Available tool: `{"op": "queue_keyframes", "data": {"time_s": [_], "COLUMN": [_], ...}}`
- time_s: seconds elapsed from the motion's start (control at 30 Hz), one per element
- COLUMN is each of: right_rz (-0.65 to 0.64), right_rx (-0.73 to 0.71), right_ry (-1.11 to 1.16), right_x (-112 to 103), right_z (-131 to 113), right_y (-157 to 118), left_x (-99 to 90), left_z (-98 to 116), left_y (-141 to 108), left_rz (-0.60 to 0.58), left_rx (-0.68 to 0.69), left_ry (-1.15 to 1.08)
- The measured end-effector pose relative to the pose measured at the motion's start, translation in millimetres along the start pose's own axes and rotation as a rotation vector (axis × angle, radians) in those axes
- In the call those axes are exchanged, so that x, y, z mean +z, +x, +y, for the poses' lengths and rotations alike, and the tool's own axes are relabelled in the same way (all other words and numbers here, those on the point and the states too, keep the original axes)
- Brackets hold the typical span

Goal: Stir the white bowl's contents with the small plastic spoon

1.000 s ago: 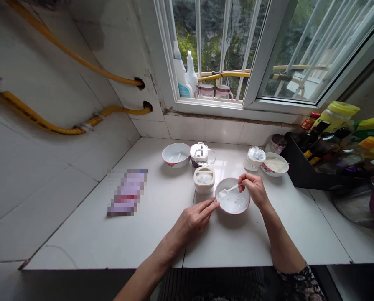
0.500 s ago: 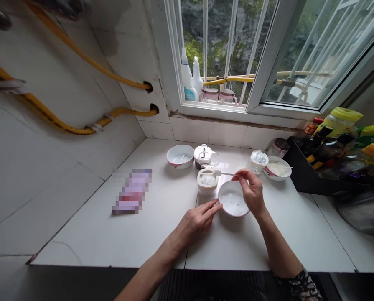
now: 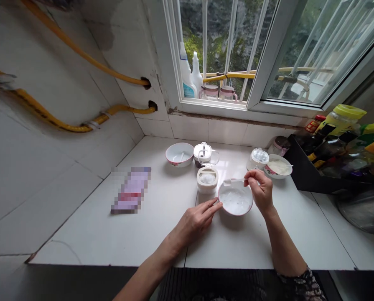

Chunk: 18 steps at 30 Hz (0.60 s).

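Note:
My right hand [image 3: 259,191] pinches the handle of a small white spoon [image 3: 229,182], whose bowl is over the left rear rim of a white bowl [image 3: 236,200] with a pink edge. White contents show inside that bowl. At its left rim, the fingertips of my left hand [image 3: 199,219] rest, fingers stretched out and slightly apart. Just behind and left of the bowl stands an open cream container [image 3: 207,182] holding something white.
Behind are another white bowl [image 3: 179,154], a dark-based jar [image 3: 202,154], a clear-lidded jar [image 3: 258,159] and a bowl of white stuff [image 3: 278,167]. A black bottle rack [image 3: 312,171] stands right; a blurred purple packet [image 3: 132,190] lies left.
The spoon in my right hand has moved right, from above the cream container to over the bowl's rim. My left hand has stayed at the bowl.

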State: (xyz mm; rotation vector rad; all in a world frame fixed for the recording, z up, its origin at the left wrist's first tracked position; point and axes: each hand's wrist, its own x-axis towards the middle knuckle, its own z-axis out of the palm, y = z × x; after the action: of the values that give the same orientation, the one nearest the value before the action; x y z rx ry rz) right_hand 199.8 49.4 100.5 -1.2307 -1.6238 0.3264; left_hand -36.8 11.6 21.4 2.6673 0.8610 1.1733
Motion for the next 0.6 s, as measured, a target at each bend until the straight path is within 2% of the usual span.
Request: {"op": "queue_keyframes", "data": {"time_s": [0.13, 0.27, 0.47, 0.6], "right_rz": [-0.156, -0.262, -0.411, -0.372], "right_rx": [-0.037, -0.053, 0.033, 0.092], "right_ry": [-0.191, -0.273, -0.136, -0.077], "right_x": [-8.7, -4.2, 5.5, 4.6], "right_z": [13.5, 15.1, 9.0, 9.2], "right_y": [1.5, -1.1, -4.5, -3.6], "left_x": [-1.0, -2.3, -3.5, -3.9], "left_z": [0.4, 0.2, -0.3, -0.2], "left_y": [0.2, -0.2, -1.0, -0.7], "left_rz": [-0.01, -0.029, -0.047, -0.048], "left_rx": [-0.002, -0.008, -0.012, -0.007], "left_ry": [-0.011, -0.018, -0.018, -0.013]}}
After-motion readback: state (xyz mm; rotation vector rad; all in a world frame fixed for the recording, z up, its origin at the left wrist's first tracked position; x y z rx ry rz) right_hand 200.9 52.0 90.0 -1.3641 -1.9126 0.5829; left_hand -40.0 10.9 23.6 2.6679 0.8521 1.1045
